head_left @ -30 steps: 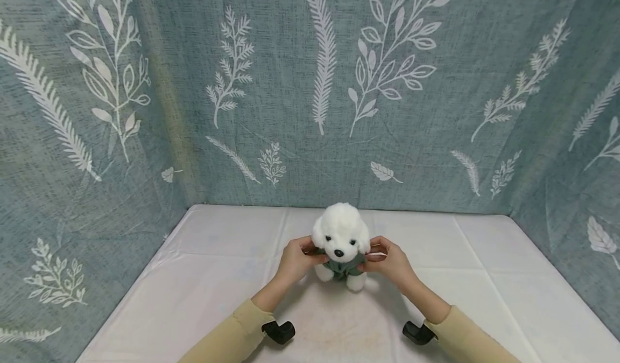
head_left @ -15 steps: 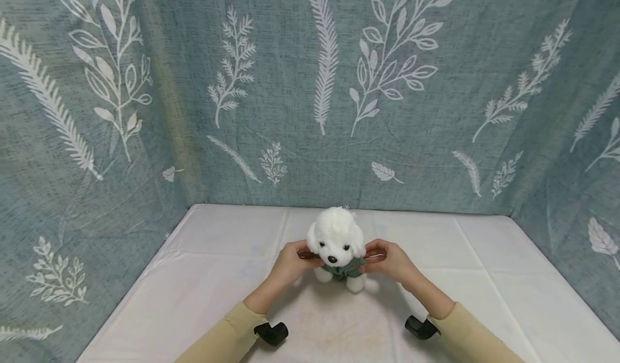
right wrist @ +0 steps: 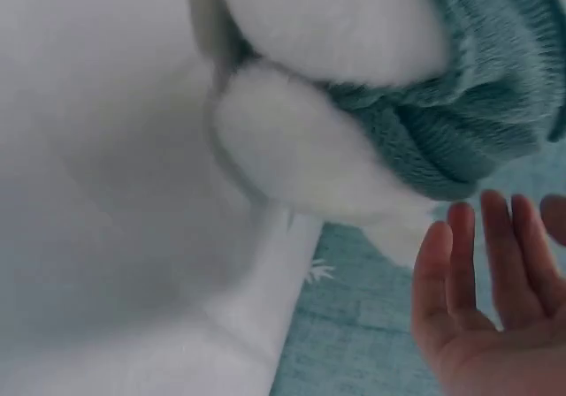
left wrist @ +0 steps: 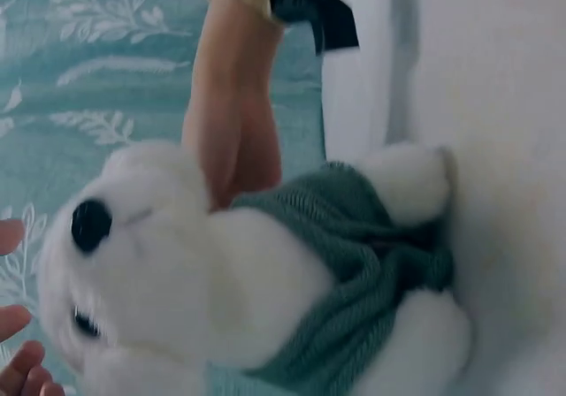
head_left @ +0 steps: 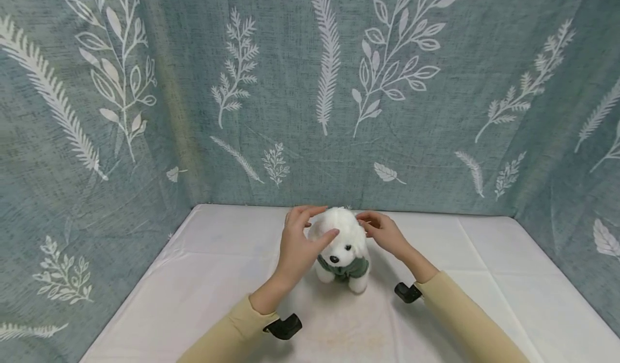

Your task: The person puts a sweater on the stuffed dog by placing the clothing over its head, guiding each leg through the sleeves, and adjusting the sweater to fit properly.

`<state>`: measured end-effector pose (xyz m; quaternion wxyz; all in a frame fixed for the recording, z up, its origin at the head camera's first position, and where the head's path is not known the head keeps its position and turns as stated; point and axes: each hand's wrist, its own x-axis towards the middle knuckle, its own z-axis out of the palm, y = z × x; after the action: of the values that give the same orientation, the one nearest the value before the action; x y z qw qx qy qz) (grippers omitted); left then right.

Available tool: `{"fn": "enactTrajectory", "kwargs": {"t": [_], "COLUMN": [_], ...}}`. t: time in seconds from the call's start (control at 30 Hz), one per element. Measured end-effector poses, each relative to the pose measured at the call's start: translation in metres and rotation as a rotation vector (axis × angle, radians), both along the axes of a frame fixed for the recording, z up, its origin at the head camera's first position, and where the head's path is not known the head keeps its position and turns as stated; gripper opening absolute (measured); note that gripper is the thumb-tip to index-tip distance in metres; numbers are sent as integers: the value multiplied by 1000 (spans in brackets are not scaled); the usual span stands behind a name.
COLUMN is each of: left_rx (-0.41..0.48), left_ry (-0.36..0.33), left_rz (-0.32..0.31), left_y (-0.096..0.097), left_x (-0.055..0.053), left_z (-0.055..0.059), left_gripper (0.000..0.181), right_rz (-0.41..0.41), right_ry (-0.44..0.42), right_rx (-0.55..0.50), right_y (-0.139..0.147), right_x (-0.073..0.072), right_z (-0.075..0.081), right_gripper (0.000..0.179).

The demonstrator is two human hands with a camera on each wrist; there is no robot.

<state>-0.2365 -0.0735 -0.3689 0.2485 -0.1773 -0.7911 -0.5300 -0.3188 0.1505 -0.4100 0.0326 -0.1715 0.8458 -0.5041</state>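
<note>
A white plush dog [head_left: 346, 225] in a green knitted sweater [head_left: 357, 267] stands on its feet on the white cloth, facing the head camera. My left hand [head_left: 300, 250] is spread at the left side of its head, the thumb crossing one eye in the head view. In the left wrist view only some fingertips [left wrist: 12, 323] show at the edge, beside the dog's face [left wrist: 159, 263]. My right hand [head_left: 385, 235] is by the dog's ear on the other side. Its fingers [right wrist: 508, 263] are loosely extended next to the sweater in the right wrist view, with nothing gripped.
A white cloth [head_left: 208, 277] covers the table. Blue-green curtains [head_left: 290, 83] with white leaf prints enclose the back and both sides. Black camera mounts [head_left: 286, 328] sit at both wrists, under beige sleeves [head_left: 470, 309].
Both hands have released the dog's sides and risen to its head, the left one spreading wide. The dog's head tilted slightly leftward earlier and has now turned back a little; its feet stay in place.
</note>
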Motion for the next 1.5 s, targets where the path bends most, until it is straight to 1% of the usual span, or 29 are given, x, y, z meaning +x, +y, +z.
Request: {"fn": "enactTrajectory", "kwargs": {"t": [0.1, 0.17, 0.23, 0.3, 0.43, 0.53, 0.73, 0.9, 0.97, 1.1, 1.2, 1.33, 1.4, 1.5], "left_rx": [-66, -120, -167, -204, -244, -245, -234, -217, -209, -188, -177, -170, -169, -174], "left_ry": [52, 78, 94, 106, 106, 75, 22, -43, -76, -123, -140, -159, -169, -170], "left_rz": [2, 11, 24, 38, 64, 57, -21, -57, -67, -108, -139, -146, -145, -153], "left_y": [13, 20, 25, 28, 27, 22, 8, -3, -7, -16, -23, -30, -32, -33], "left_x": [4, 6, 7, 7, 5, 2, -3, -10, -13, -19, -24, -30, -32, -32], "left_z": [0, -1, -2, -3, -4, -4, 0, 3, 4, 8, 10, 10, 10, 10], "left_gripper": [49, 54, 58, 60, 60, 59, 55, 52, 50, 48, 47, 46, 46, 44], "right_rz": [76, 118, 143, 152, 119, 97, 90, 75, 70, 76, 89, 102, 94, 53], "right_ry": [-4, -6, 1, 27, 59, 60, 50, 35, 25, 6, -13, -25, -26, -26], "right_rx": [22, 69, 110, 151, 204, 235, 247, 258, 256, 239, 215, 197, 193, 181], "right_y": [-3, -3, -3, -2, 1, 3, 10, 15, 17, 20, 21, 20, 20, 18], "right_x": [-8, -12, -14, -15, -14, -13, -10, -3, 0, 6, 14, 23, 27, 33], "right_z": [-4, -7, -9, -11, -11, -11, -10, -8, -8, -9, -9, -8, -8, -7], "right_gripper": [36, 40, 42, 45, 42, 37, 33, 32, 30, 30, 31, 28, 26, 24]}}
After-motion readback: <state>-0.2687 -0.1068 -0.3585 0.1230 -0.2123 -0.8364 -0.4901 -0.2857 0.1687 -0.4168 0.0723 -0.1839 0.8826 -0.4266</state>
